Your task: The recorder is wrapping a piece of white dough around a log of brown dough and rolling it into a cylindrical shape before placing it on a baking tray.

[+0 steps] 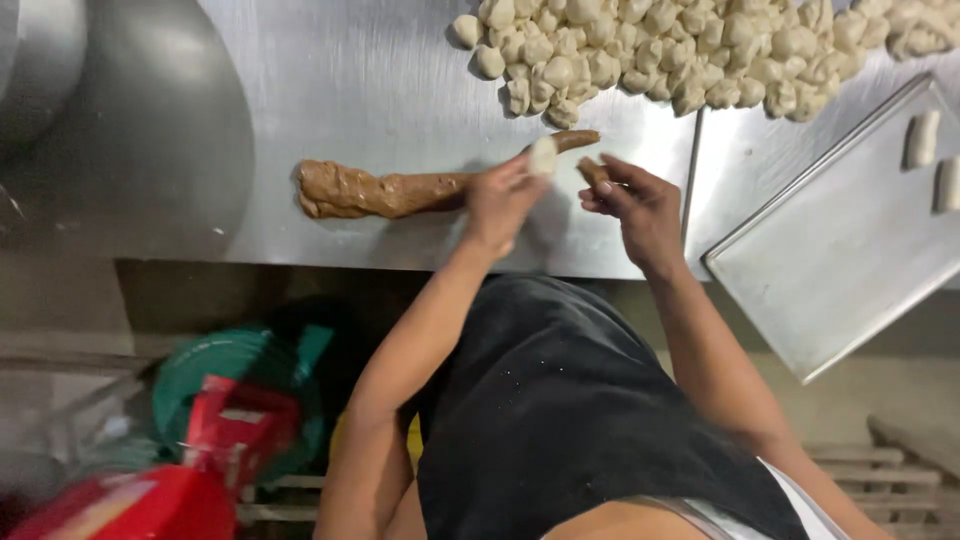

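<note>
My left hand [500, 200] holds a small pale dough piece [543, 155] up between its fingertips, just above the steel table. My right hand [635, 200] pinches a small brown lump of filling [594, 174] right beside it. A long brown roll of filling [385, 190] lies on the table to the left of both hands, its thin end reaching past the dough piece. A big heap of pale dough pieces [680, 50] sits at the table's far side, beyond my hands.
A steel baking tray [830, 260] lies tilted at the right, holding two shaped pale rolls [922, 138] near its far edge. The steel table [380, 80] ends close to my body. Below it at left are green and red containers [220, 420].
</note>
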